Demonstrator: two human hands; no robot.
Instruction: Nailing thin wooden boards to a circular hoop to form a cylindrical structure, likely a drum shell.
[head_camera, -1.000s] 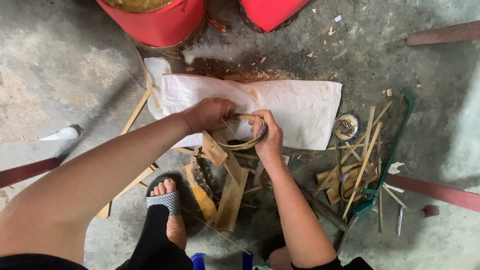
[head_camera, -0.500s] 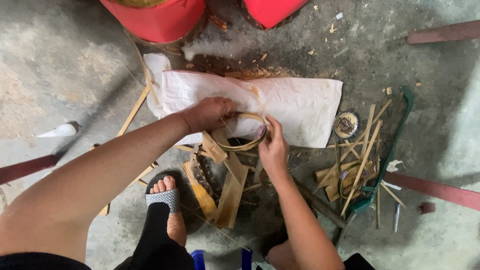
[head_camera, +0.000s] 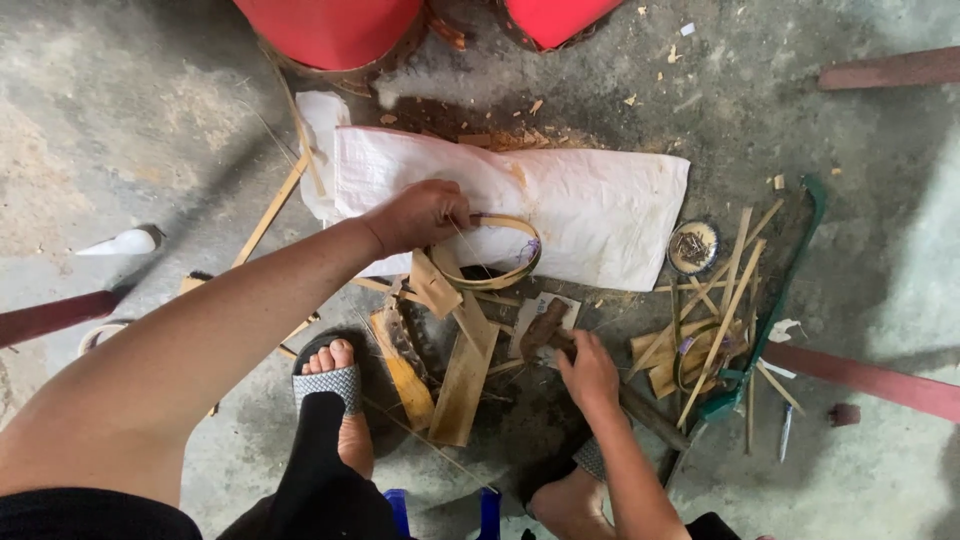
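The bamboo hoop (head_camera: 497, 262) lies on the near edge of the white woven sack (head_camera: 600, 205), a flat ring of bent strip with its long axis going left to right. Your left hand (head_camera: 418, 215) holds it at its left end; the fingers (head_camera: 455, 222) are pressed together and pinch the strip there. Your right hand (head_camera: 588, 372) is nearer to you than the hoop and a little to its right, well apart from it. Its fingers are curled around the brown wooden handle of a tool (head_camera: 545, 328), which rests on a small pale card (head_camera: 522, 315) just below the sack. So the hoop lies up and to the left from this hand.

To the right of the sack stands a small round tin (head_camera: 692, 247) with small dark pieces inside. Below the tin is a heap of bamboo splints (head_camera: 715, 320) beside a green strap (head_camera: 795, 260). Below the hoop lie flat wooden slats (head_camera: 465, 370). Above the sack, two red containers (head_camera: 335, 30) stand on the concrete floor (head_camera: 130, 120). I cannot read any label.
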